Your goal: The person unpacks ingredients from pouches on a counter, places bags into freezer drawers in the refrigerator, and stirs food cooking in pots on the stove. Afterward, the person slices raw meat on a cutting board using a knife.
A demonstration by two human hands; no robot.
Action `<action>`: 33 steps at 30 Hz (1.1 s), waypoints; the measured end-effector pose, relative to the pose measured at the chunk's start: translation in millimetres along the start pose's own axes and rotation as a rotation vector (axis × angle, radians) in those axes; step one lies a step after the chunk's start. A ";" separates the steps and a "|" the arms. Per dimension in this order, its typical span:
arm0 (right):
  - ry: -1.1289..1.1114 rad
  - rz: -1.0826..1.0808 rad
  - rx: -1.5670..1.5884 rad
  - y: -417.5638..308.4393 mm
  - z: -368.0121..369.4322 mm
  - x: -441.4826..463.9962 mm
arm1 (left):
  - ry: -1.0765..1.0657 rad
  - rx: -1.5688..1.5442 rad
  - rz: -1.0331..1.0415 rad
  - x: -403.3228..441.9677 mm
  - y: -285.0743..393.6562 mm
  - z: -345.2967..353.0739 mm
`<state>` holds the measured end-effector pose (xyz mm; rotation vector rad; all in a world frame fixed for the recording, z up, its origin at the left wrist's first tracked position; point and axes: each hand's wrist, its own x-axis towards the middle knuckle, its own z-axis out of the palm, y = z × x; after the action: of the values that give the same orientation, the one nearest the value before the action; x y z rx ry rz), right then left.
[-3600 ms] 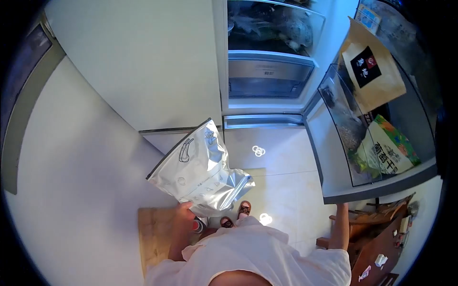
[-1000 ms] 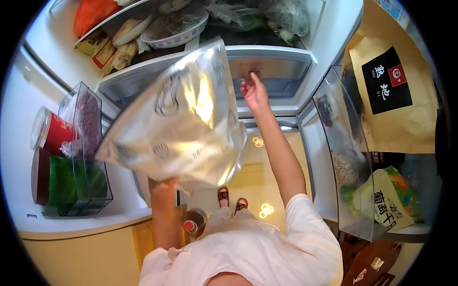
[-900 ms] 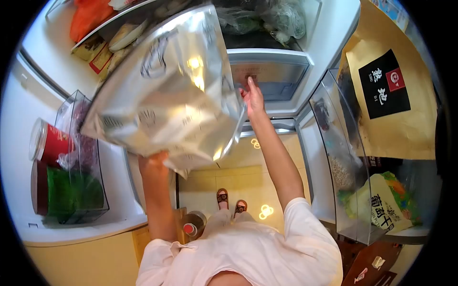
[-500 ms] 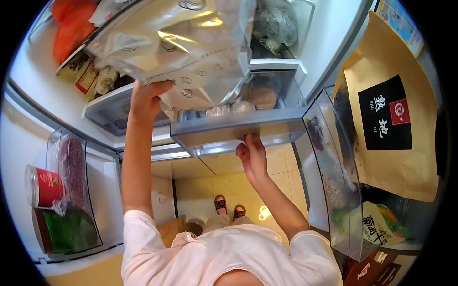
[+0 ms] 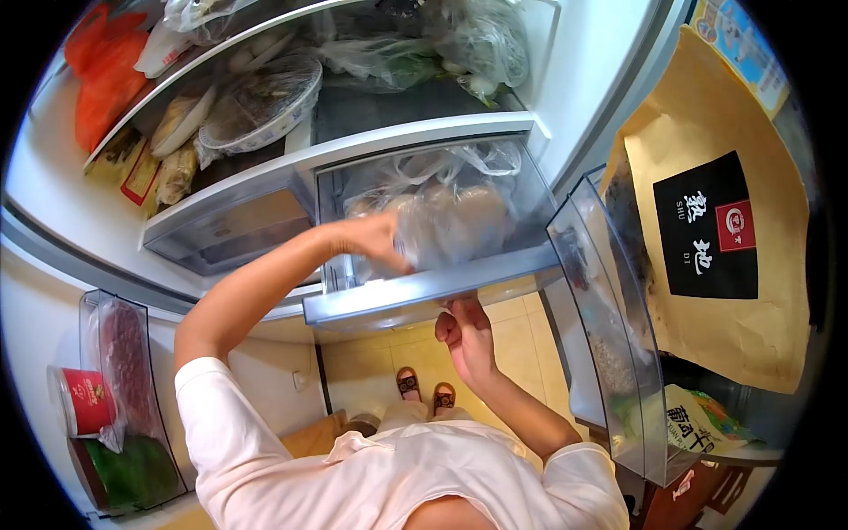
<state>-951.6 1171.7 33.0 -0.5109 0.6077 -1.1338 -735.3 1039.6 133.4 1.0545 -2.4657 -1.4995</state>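
A pulled-out clear fridge drawer (image 5: 433, 287) lies in front of me, holding a clear plastic bag (image 5: 459, 216) of pale brown, rounded items I cannot identify. My left hand (image 5: 375, 240) reaches over the drawer's left side. Its slightly blurred fingers stretch out against the bag's left edge, and their tips are partly hidden. Beneath the drawer front, my right hand (image 5: 468, 336) has its fingers curled at the lower edge, gripping it.
Above, a fridge shelf (image 5: 415, 132) carries a covered basket (image 5: 261, 106), bagged greens (image 5: 380, 62) and an orange bag (image 5: 102, 75). A second drawer (image 5: 234, 225) sits at left. The open doors hold a large brown paper pouch (image 5: 707, 336) and a red can (image 5: 87, 402).
The large silvery bag my left hand held is out of view. That hand has come down to the bag in the drawer. My right hand stays at the drawer front.
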 end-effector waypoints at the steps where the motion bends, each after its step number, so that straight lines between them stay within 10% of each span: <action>1: 0.016 -0.002 -0.003 -3.2 3.7 -3.7 | -0.038 0.048 0.177 4.2 -6.5 9.5; 7: -0.003 0.094 -0.109 -6.8 -0.5 -27.6 | -0.301 0.436 0.173 4.9 39.1 10.7; 15: -0.794 -0.023 -1.117 -104.2 60.1 -75.7 | 0.401 0.881 -0.223 74.8 -3.5 -15.9; 21: -0.203 -1.145 -1.728 -137.4 117.5 10.2 | 0.428 0.685 -0.294 69.5 3.8 -19.7; 25: 0.167 -0.869 -2.311 -141.1 107.9 77.5 | 0.574 0.438 -0.094 5.2 65.4 -18.2; 33: 0.203 -0.355 -2.567 -154.0 90.5 116.8 | 0.643 -0.356 0.592 -48.6 58.9 5.9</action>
<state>-959.3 1015.9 178.6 -2.6795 2.0238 0.0260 -731.0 1089.4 191.3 0.5424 -1.7531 -1.1139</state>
